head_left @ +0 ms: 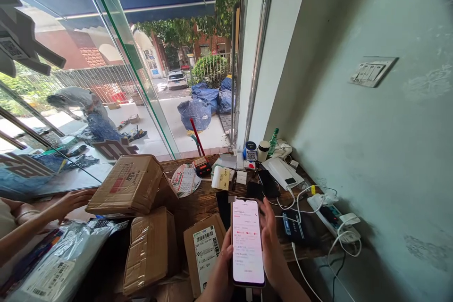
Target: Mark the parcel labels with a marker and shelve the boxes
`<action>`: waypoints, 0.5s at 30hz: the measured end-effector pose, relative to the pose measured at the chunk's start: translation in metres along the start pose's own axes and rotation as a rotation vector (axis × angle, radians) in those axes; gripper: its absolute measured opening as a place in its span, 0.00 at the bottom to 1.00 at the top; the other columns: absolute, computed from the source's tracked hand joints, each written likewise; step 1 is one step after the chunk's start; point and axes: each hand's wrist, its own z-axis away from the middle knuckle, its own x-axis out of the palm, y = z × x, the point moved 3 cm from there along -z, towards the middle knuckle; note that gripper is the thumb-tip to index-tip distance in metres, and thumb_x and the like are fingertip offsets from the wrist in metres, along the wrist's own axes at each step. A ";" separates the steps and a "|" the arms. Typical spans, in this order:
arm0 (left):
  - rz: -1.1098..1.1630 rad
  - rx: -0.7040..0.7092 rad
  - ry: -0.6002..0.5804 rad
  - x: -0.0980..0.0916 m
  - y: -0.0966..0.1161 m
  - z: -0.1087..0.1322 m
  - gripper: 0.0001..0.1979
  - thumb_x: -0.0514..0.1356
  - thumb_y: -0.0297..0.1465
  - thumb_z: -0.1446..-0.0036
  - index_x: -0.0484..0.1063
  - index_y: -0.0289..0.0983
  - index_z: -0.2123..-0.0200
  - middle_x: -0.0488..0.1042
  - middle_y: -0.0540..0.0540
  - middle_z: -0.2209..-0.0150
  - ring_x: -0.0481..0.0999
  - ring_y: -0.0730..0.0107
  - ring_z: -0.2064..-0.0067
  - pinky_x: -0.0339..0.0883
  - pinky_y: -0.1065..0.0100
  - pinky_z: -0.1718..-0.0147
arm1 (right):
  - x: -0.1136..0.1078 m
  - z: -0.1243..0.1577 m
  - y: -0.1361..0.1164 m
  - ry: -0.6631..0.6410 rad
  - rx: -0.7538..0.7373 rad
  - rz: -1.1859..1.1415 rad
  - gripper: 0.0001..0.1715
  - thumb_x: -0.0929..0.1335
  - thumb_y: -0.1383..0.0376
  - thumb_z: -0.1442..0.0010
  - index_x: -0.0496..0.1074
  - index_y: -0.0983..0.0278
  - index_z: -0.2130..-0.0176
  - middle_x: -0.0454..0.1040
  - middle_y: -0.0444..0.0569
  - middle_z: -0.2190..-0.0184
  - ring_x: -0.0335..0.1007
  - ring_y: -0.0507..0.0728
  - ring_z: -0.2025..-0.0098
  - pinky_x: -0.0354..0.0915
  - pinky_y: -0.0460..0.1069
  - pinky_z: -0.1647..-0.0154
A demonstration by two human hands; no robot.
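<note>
Holding with curled fingers of the left hand [222,263], beside a labelled brown cardboard box [204,251], a slim, round-cornered smartphone [247,245], lit pinkish-white with tiny text and red marks. Bending the right hand [272,247] half-open along its edge; cannot tell if gripping.

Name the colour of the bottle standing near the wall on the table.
The bottle is green; it shows best in the head view.

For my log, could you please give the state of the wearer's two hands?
Left hand: holding the lit smartphone.
Right hand: at the smartphone's right edge; grip cannot be told.
</note>
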 end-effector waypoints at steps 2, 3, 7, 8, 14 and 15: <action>-0.018 0.009 0.021 -0.002 -0.002 -0.003 0.28 0.62 0.45 0.53 0.68 0.48 0.48 0.68 0.49 0.42 0.57 0.53 0.37 0.52 0.57 0.40 | 0.003 0.006 0.021 -0.043 0.243 -0.250 0.45 0.53 0.37 0.45 0.44 0.54 0.36 0.56 0.53 0.37 0.50 0.65 0.36 0.53 0.64 0.39; -0.040 0.006 0.030 -0.002 -0.003 -0.004 0.28 0.61 0.46 0.53 0.68 0.47 0.47 0.67 0.48 0.42 0.56 0.53 0.36 0.52 0.57 0.40 | 0.004 0.010 0.028 -0.065 0.332 -0.335 0.46 0.53 0.35 0.46 0.50 0.56 0.38 0.61 0.55 0.39 0.54 0.66 0.37 0.55 0.64 0.41; -0.188 -0.028 0.079 0.004 -0.004 -0.005 0.31 0.58 0.51 0.52 0.66 0.47 0.46 0.66 0.46 0.42 0.57 0.51 0.37 0.52 0.55 0.40 | 0.000 0.022 0.041 -0.069 0.484 -0.413 0.37 0.67 0.41 0.51 0.66 0.57 0.47 0.75 0.52 0.50 0.64 0.67 0.44 0.61 0.62 0.44; -0.234 -0.033 0.093 0.005 -0.001 -0.004 0.30 0.58 0.50 0.51 0.67 0.46 0.46 0.67 0.46 0.42 0.58 0.51 0.38 0.50 0.55 0.39 | -0.002 0.025 0.042 -0.055 0.502 -0.436 0.34 0.69 0.44 0.51 0.69 0.56 0.50 0.76 0.51 0.52 0.66 0.67 0.45 0.61 0.62 0.44; -1.166 0.055 0.284 -0.025 0.041 0.020 0.23 0.59 0.39 0.49 0.70 0.43 0.48 0.66 0.36 0.47 0.59 0.46 0.42 0.47 0.48 0.41 | -0.023 0.032 0.051 -0.106 0.716 -0.717 0.34 0.67 0.37 0.58 0.77 0.56 0.61 0.81 0.51 0.60 0.73 0.70 0.52 0.64 0.66 0.49; -1.294 0.119 0.426 -0.039 0.046 0.028 0.30 0.63 0.34 0.55 0.67 0.42 0.46 0.61 0.34 0.43 0.54 0.43 0.39 0.44 0.46 0.41 | -0.028 0.033 0.054 -0.111 0.744 -0.735 0.34 0.67 0.36 0.59 0.77 0.56 0.62 0.81 0.51 0.62 0.74 0.70 0.55 0.64 0.66 0.50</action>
